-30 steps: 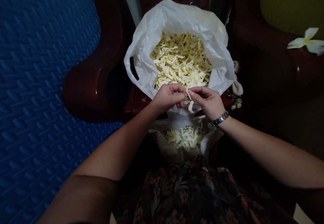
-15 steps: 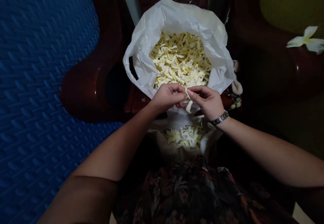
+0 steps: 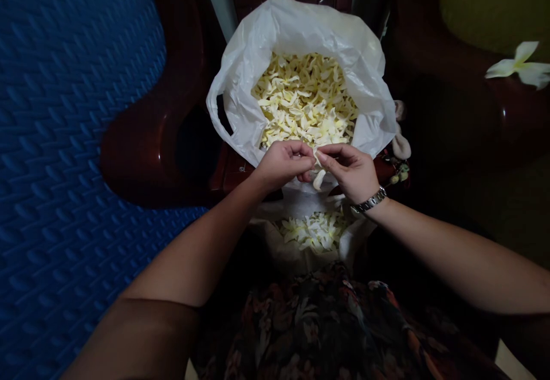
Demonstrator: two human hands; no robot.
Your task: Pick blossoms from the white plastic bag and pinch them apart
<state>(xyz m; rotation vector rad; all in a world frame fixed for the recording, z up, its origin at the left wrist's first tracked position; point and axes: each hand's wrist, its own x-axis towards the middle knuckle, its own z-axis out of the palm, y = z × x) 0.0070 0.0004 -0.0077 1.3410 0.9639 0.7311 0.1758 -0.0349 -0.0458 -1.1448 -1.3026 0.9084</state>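
Note:
My left hand (image 3: 287, 164) and my right hand (image 3: 350, 169) meet over the near rim of a white plastic bag (image 3: 240, 65). Between their fingertips is a pale cream flower (image 3: 318, 179), one petal hanging down and the rest partly covered by the fingers. Both hands are closed in a pinch on it. Behind them the bag gapes wide, filled with many cream-yellow flowers (image 3: 305, 99). Below the hands, close to my lap, a second white bag (image 3: 301, 257) holds whiter flowers (image 3: 315, 231).
Dark red polished wood chair arms (image 3: 133, 156) flank the bag. A single white flower (image 3: 519, 67) lies on the right-hand wood. Small hanging trinkets (image 3: 401, 168) are right of the bag. Blue textured matting (image 3: 55, 139) covers the left side.
Both hands stay pinched on the flower with almost no movement; its hanging petal has swung very slightly. The whole view has shifted a few pixels.

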